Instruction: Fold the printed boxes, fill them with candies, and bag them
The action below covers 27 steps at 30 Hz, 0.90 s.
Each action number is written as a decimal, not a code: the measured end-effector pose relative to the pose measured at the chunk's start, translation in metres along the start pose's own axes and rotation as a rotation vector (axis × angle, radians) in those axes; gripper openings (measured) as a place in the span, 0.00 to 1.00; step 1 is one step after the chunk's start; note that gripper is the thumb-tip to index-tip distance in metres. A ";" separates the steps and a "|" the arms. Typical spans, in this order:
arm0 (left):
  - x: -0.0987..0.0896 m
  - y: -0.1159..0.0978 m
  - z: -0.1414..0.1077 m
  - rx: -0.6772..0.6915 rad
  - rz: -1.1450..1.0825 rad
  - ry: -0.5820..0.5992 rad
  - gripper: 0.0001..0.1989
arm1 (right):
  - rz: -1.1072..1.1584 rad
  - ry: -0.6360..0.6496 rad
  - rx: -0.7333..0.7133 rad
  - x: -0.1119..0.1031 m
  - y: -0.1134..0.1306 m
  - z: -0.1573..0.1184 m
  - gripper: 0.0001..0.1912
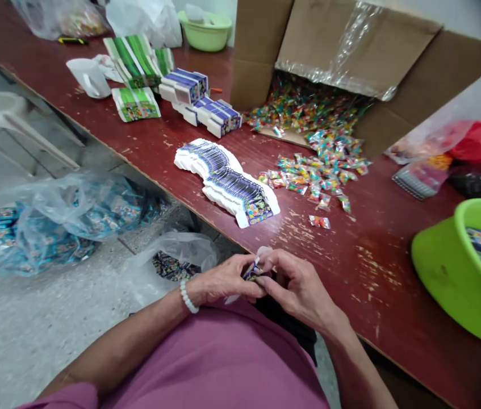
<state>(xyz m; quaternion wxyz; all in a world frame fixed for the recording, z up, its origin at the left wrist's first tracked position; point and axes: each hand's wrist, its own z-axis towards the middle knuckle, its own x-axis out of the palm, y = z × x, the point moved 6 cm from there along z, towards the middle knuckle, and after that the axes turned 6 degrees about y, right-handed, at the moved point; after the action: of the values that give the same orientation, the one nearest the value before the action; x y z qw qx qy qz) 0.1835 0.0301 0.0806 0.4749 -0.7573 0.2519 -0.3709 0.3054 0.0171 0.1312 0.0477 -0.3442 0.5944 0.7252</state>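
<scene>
Close to my body, at the table's front edge, my left hand (234, 278) has its fingers closed around a small printed packet (252, 271). On the packet's right side, my right hand (291, 278) pinches its top with thumb and fingers; part of the packet is hidden by the fingers. Beyond the hands lies a fanned row of flat purple and white packets (240, 184). Small wrapped candies (321, 170) are spread to the right of that row, and one candy packet (319, 221) lies apart, nearer to me.
A cardboard box (351, 51) spills candies onto the red table (334, 267). Bundled green packs (136, 104) and purple packs (218, 116) stand behind, beside a white mug (89, 78). A green tub (448, 267) is at right. Plastic bags (70, 221) lie on the floor at left.
</scene>
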 end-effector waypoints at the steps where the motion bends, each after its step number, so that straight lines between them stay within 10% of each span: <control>1: 0.000 -0.002 0.000 -0.004 0.044 -0.012 0.12 | 0.038 0.032 0.015 0.000 -0.002 -0.001 0.06; 6: 0.009 0.004 0.003 -0.186 -0.015 0.036 0.12 | 0.211 0.150 0.085 0.008 -0.012 -0.004 0.07; 12: 0.003 -0.001 0.012 -0.087 -0.105 -0.156 0.15 | 0.194 -0.451 0.250 -0.003 -0.031 -0.006 0.15; 27: -0.015 -0.010 -0.002 0.220 -0.136 -0.420 0.33 | 0.861 -0.563 0.314 0.014 -0.057 -0.001 0.26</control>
<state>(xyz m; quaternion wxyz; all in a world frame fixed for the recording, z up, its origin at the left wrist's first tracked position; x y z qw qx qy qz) 0.1731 0.0446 0.0848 0.5704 -0.7767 0.0543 -0.2616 0.3220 0.0282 0.0762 -0.0454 0.1496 0.7473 0.6458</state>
